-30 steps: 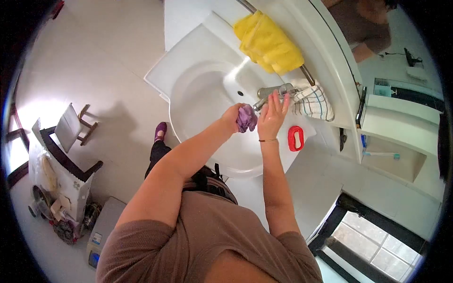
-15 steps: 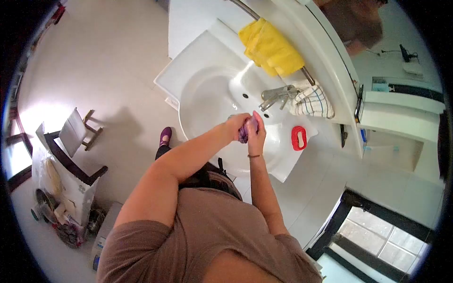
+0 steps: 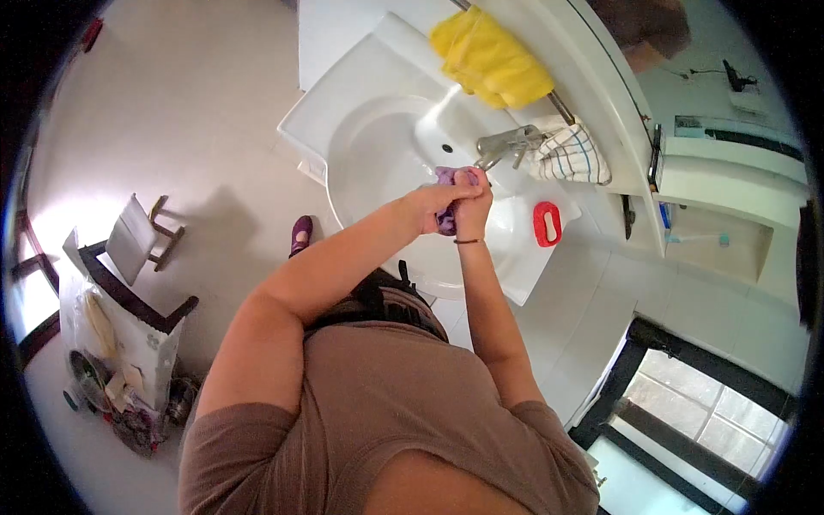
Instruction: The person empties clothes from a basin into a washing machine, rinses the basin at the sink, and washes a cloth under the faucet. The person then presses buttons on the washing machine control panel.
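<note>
A crumpled purple cloth (image 3: 445, 221) is bunched between my two hands over the white sink (image 3: 369, 129). My left hand (image 3: 432, 207) is closed on it, with the thumb laid across toward the other hand. My right hand (image 3: 471, 204), with a thin dark band at the wrist, is wrapped round the cloth from the other side. Folds of cloth stick out above and below the fingers. Just beyond my fingertips is the metal faucet (image 3: 506, 144). Part of the cloth is hidden by the hands.
A red soap dish (image 3: 547, 224) with a pale bar sits on the sink's right rim. A yellow towel (image 3: 489, 56) hangs on a rail behind, and a checked cloth (image 3: 573, 154) lies beside the faucet. A chair (image 3: 129, 283) with bags stands at left.
My hands have shifted their hold on the purple cloth; they now overlap more, and cloth shows above and below them. The view has tilted slightly, so the sink appears higher.
</note>
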`<state>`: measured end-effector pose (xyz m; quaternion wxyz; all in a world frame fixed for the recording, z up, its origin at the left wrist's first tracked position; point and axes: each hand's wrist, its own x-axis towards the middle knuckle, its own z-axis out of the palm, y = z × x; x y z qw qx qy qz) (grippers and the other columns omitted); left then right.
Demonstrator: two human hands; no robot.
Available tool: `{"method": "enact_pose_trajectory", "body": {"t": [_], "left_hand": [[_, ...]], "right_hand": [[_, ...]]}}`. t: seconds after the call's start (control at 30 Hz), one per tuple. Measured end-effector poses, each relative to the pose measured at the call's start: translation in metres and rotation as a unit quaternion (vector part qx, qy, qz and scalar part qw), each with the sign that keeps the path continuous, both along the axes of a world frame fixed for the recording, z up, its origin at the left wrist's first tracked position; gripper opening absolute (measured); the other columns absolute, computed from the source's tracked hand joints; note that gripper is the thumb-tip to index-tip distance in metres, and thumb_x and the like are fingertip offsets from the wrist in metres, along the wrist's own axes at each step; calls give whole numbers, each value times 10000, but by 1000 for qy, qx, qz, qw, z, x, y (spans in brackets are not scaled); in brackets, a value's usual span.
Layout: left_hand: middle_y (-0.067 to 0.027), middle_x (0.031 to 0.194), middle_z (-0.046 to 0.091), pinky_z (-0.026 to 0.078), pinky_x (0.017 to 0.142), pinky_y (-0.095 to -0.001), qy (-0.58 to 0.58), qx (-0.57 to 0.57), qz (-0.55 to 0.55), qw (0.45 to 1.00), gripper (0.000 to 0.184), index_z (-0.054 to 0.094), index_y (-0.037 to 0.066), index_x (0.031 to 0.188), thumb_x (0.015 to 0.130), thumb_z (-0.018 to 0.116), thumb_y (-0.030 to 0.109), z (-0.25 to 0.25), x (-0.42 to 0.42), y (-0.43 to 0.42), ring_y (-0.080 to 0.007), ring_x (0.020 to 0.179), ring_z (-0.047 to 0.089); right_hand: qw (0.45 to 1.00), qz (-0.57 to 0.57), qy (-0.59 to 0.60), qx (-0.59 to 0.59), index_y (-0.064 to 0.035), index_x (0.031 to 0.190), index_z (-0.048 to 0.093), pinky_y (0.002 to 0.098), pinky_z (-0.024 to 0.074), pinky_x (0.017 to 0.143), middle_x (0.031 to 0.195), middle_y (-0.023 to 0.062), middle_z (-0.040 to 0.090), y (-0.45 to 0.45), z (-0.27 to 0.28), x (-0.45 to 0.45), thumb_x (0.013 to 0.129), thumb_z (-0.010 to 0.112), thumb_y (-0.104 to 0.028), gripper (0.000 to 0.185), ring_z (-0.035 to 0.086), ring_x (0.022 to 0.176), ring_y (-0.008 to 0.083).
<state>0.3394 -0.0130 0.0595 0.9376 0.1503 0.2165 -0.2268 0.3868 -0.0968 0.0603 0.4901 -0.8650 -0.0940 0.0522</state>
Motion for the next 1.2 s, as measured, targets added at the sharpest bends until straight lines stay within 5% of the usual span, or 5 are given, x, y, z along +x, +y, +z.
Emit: {"method": "enact_pose_trajectory", "body": {"t": [0.2, 0.33, 0.53, 0.87, 1.2], "left_hand": [[-30, 698, 548, 430, 480, -252, -34, 26, -70, 997, 275, 532, 111, 816, 667, 714, 255, 8, -10, 19, -124, 595, 524], [-42, 661, 530, 354, 392, -175, -70, -14, -91, 993, 243, 526, 99, 805, 678, 701, 210, 21, -7, 4, -106, 555, 507], [-3, 640, 499, 285, 347, -186, -107, 71, -108, 986, 215, 510, 124, 754, 642, 692, 144, 26, -10, -3, -89, 488, 451], [-2, 569, 477, 308, 368, -265, -34, 296, -13, 954, 141, 530, 56, 663, 570, 632, 82, 2, -19, -23, -117, 449, 424], [-165, 732, 602, 476, 650, -376, -64, 695, 12, 716, 261, 593, 36, 787, 709, 557, 282, -42, -8, -32, -313, 707, 588]], "right_hand": [[857, 292, 328, 269, -12, 1159, 453, 288, 383, 868, 1086, 105, 518, -32, 27, 26, 770, 540, -376, 539, 504, 980, 185], [825, 322, 293, 361, -48, 1236, 366, 403, 340, 927, 1196, 185, 426, -24, 30, 26, 745, 548, -453, 662, 431, 1090, 317], [804, 284, 338, 399, -56, 734, 465, 350, 458, 716, 801, 95, 517, -16, 39, 22, 695, 592, -53, 133, 552, 783, 250], [940, 276, 180, 91, -40, 579, 450, 214, 374, 495, 572, 11, 475, 2, 35, 18, 626, 547, -8, 113, 433, 540, 71], [950, 185, -133, -212, -7, 604, 481, 274, 390, 508, 528, 22, 458, 19, 1, 17, 619, 576, -122, 150, 456, 534, 129]]}}
